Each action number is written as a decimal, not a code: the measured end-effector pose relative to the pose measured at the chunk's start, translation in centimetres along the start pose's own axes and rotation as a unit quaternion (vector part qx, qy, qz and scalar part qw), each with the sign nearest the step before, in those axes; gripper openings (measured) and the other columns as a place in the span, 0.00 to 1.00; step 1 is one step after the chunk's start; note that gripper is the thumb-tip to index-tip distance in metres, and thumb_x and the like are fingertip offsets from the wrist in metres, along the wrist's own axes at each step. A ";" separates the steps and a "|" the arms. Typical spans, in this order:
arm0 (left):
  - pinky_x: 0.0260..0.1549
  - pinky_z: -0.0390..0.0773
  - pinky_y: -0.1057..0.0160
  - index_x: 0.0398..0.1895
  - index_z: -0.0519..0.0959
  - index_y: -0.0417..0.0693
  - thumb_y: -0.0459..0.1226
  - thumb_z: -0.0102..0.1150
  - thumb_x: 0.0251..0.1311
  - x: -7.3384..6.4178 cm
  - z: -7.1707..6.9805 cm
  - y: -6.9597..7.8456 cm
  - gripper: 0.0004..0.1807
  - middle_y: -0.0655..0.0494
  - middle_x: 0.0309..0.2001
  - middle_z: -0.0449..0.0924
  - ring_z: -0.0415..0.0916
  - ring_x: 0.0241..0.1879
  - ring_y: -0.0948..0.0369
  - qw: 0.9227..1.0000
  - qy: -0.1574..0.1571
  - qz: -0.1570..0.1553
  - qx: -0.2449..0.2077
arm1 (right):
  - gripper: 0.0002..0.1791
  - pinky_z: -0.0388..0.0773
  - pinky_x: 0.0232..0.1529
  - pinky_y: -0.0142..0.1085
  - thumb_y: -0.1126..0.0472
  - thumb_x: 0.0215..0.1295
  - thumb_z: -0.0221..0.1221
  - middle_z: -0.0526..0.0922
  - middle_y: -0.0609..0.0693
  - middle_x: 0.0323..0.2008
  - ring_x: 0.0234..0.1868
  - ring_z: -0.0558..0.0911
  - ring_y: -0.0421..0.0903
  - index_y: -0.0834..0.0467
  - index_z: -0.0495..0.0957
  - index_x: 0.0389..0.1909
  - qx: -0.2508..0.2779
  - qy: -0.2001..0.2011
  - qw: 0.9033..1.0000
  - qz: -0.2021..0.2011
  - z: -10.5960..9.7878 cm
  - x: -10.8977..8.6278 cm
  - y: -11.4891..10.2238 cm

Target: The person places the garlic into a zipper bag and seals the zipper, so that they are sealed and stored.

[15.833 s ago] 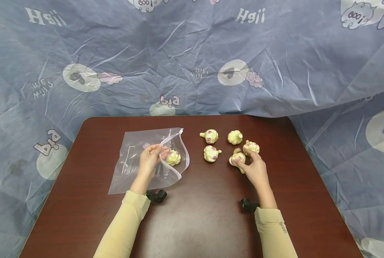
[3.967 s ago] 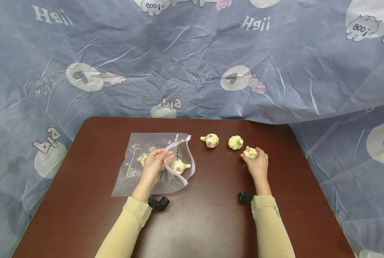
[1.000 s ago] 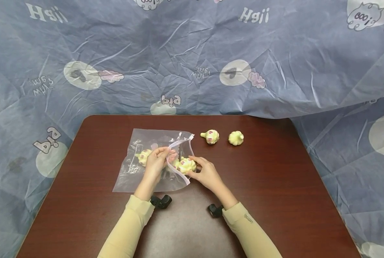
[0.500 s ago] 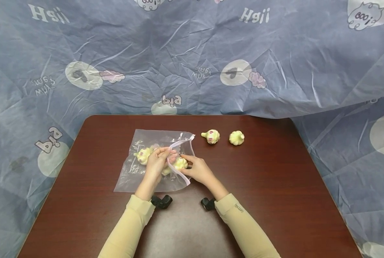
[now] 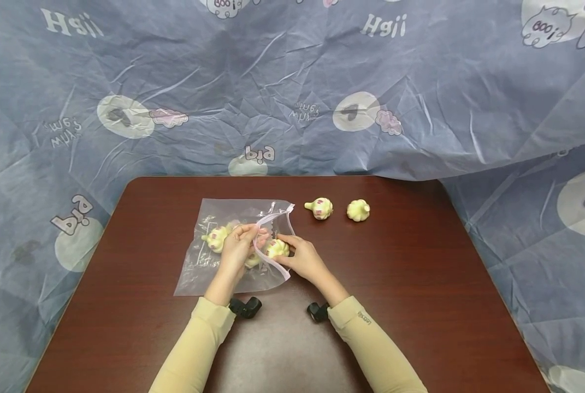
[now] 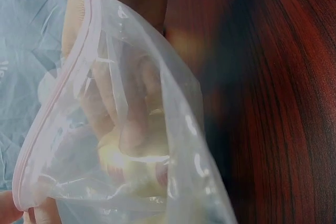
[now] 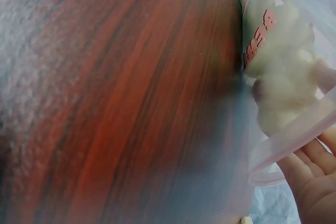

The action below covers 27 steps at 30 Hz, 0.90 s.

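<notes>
A clear zip bag lies on the table in the head view, its mouth facing right. My left hand pinches the upper lip of the mouth between thumb and fingers, holding it raised. My right hand reaches into the mouth and grips a garlic bulb, pale with purplish patches. Through the clear plastic, the left wrist view shows fingers on that garlic bulb. Deeper in the bag lie another garlic bulb and, partly hidden by my left hand, a further bulb.
Two garlic bulbs stay on the brown table near its back edge: one with a stem pointing left, a plainer one to its right. A patterned blue cloth hangs behind the table.
Earlier, several bulbs lay on the table. My right hand took the rightmost one and carried it left into the bag's mouth. My left hand kept its pinch on the bag.
</notes>
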<state>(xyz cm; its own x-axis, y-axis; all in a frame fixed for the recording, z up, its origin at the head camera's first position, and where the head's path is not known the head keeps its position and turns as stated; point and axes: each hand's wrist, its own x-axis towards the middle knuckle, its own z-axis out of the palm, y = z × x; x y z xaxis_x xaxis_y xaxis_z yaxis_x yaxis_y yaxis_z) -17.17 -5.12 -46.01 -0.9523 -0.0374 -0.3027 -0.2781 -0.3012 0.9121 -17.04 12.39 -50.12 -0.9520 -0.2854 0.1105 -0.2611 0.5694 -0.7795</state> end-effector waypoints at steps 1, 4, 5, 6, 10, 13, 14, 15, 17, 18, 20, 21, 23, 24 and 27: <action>0.37 0.85 0.73 0.51 0.72 0.33 0.33 0.51 0.72 0.0 0.0 0.0 0.11 0.61 0.32 0.85 0.85 0.31 0.69 1.000 0.000 0.000 0.000 | 0.31 0.80 0.59 0.44 0.59 0.55 0.72 0.81 0.59 0.58 0.59 0.81 0.53 0.63 0.77 0.60 -0.009 0.001 1.000 -0.002 0.0 0.0 0.1; 0.37 0.85 0.73 0.52 0.71 0.32 0.33 0.51 0.72 0.0 0.0 0.1 0.12 0.61 0.32 0.85 0.85 0.31 0.69 1.000 0.001 -0.003 0.002 | 0.32 0.78 0.61 0.46 0.57 0.56 0.72 0.80 0.58 0.59 0.61 0.79 0.53 0.62 0.76 0.61 -0.036 0.001 0.999 -0.002 0.0 -0.1 0.2; 0.36 0.85 0.73 0.52 0.71 0.32 0.32 0.51 0.72 0.0 0.0 0.1 0.12 0.62 0.32 0.85 0.85 0.31 0.69 1.000 0.002 -0.004 0.002 | 0.32 0.78 0.62 0.46 0.57 0.56 0.72 0.80 0.58 0.59 0.61 0.79 0.54 0.62 0.76 0.61 -0.041 0.001 0.999 -0.001 -0.1 -0.1 0.3; 0.36 0.85 0.74 0.52 0.71 0.32 0.32 0.50 0.72 0.1 -0.1 0.1 0.12 0.61 0.32 0.85 0.85 0.31 0.70 1.000 0.002 -0.004 0.003 | 0.32 0.78 0.62 0.47 0.56 0.56 0.72 0.80 0.58 0.59 0.61 0.79 0.54 0.62 0.76 0.61 -0.044 0.002 0.999 0.000 -0.1 -0.1 0.3; 0.37 0.85 0.73 0.54 0.70 0.29 0.33 0.50 0.72 0.1 -0.1 0.2 0.15 0.59 0.34 0.85 0.85 0.32 0.70 1.000 -0.005 0.002 0.003 | 0.32 0.79 0.61 0.47 0.56 0.55 0.73 0.81 0.57 0.58 0.60 0.80 0.53 0.61 0.77 0.61 -0.045 0.019 0.999 -0.001 -0.5 -0.3 0.2; 0.37 0.85 0.73 0.54 0.70 0.29 0.34 0.51 0.72 0.2 -0.1 0.3 0.15 0.57 0.36 0.86 0.85 0.33 0.69 1.000 -0.009 0.006 0.002 | 0.31 0.79 0.60 0.47 0.57 0.55 0.73 0.82 0.56 0.57 0.60 0.80 0.53 0.61 0.78 0.59 -0.040 0.037 0.999 -0.005 -0.9 -0.4 0.1; 0.37 0.86 0.73 0.53 0.70 0.29 0.34 0.51 0.72 0.2 -0.1 0.3 0.15 0.57 0.36 0.86 0.85 0.33 0.69 1.000 -0.009 0.006 0.002 | 0.30 0.79 0.60 0.46 0.58 0.54 0.73 0.82 0.55 0.57 0.60 0.80 0.52 0.61 0.78 0.59 -0.039 0.043 0.998 -0.007 -1.0 -0.5 0.1; 0.37 0.86 0.73 0.53 0.71 0.30 0.34 0.51 0.72 0.2 0.0 0.3 0.14 0.56 0.37 0.86 0.85 0.33 0.69 1.000 -0.009 0.006 0.003 | 0.29 0.80 0.60 0.46 0.58 0.55 0.73 0.82 0.55 0.57 0.60 0.80 0.52 0.61 0.79 0.58 -0.035 0.049 0.998 -0.008 -1.1 -0.5 0.1; 0.37 0.85 0.73 0.52 0.71 0.31 0.34 0.51 0.72 0.2 0.0 0.4 0.13 0.57 0.37 0.86 0.85 0.33 0.69 1.000 -0.007 0.004 0.002 | 0.28 0.81 0.59 0.45 0.59 0.55 0.73 0.83 0.55 0.55 0.58 0.81 0.52 0.61 0.80 0.57 -0.023 0.060 0.998 -0.012 -1.5 -0.6 0.0; 0.37 0.86 0.73 0.52 0.71 0.32 0.34 0.51 0.72 0.2 0.0 0.4 0.13 0.57 0.37 0.86 0.85 0.33 0.69 1.000 -0.006 0.003 0.002 | 0.27 0.81 0.58 0.45 0.59 0.54 0.73 0.83 0.55 0.54 0.57 0.81 0.52 0.61 0.80 0.56 -0.017 0.066 0.998 -0.013 -1.6 -0.6 0.0; 0.38 0.86 0.73 0.51 0.72 0.33 0.34 0.51 0.72 0.2 0.0 0.4 0.12 0.57 0.36 0.85 0.85 0.33 0.69 1.000 -0.003 0.001 0.001 | 0.25 0.82 0.57 0.43 0.60 0.55 0.72 0.84 0.55 0.52 0.55 0.82 0.52 0.62 0.81 0.54 -0.003 0.078 0.997 -0.017 -2.0 -0.7 0.1; 0.38 0.86 0.73 0.51 0.72 0.33 0.34 0.51 0.72 0.2 0.1 0.4 0.12 0.58 0.36 0.85 0.85 0.33 0.69 1.000 -0.002 0.000 -0.001 | 0.24 0.83 0.56 0.43 0.60 0.55 0.72 0.84 0.55 0.52 0.55 0.83 0.52 0.62 0.81 0.54 0.004 0.084 0.996 -0.017 -2.2 -0.7 0.1; 0.38 0.86 0.73 0.50 0.72 0.34 0.34 0.51 0.72 0.2 0.1 0.5 0.10 0.59 0.35 0.85 0.85 0.32 0.70 1.000 0.001 -0.002 -0.001 | 0.22 0.83 0.56 0.43 0.60 0.57 0.71 0.84 0.55 0.51 0.54 0.83 0.52 0.62 0.81 0.53 0.016 0.096 0.995 -0.018 -2.8 -0.8 0.2; 0.38 0.86 0.72 0.49 0.72 0.34 0.33 0.51 0.72 0.2 0.1 0.5 0.10 0.59 0.34 0.85 0.85 0.32 0.70 1.000 0.002 -0.002 -0.002 | 0.21 0.83 0.56 0.44 0.61 0.58 0.70 0.84 0.55 0.50 0.53 0.84 0.53 0.62 0.82 0.52 0.022 0.103 0.994 -0.017 -3.0 -0.8 0.3; 0.38 0.86 0.73 0.49 0.72 0.34 0.33 0.50 0.72 0.1 -0.1 0.5 0.09 0.60 0.32 0.85 0.85 0.31 0.69 1.000 0.001 -0.002 -0.010 | 0.19 0.83 0.56 0.48 0.61 0.60 0.69 0.85 0.56 0.50 0.52 0.84 0.54 0.62 0.82 0.52 0.041 0.123 0.991 -0.016 -3.9 -0.9 0.5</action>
<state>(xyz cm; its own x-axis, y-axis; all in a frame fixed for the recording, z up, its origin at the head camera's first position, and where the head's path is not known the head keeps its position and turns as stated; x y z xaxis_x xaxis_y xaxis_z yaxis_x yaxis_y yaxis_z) -17.41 -5.32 -45.63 -0.9512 -0.0384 -0.3061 -0.2785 -0.3197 0.9057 -16.97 15.96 -48.19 -0.9560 -0.0993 0.2762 -0.2882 0.4952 -0.8196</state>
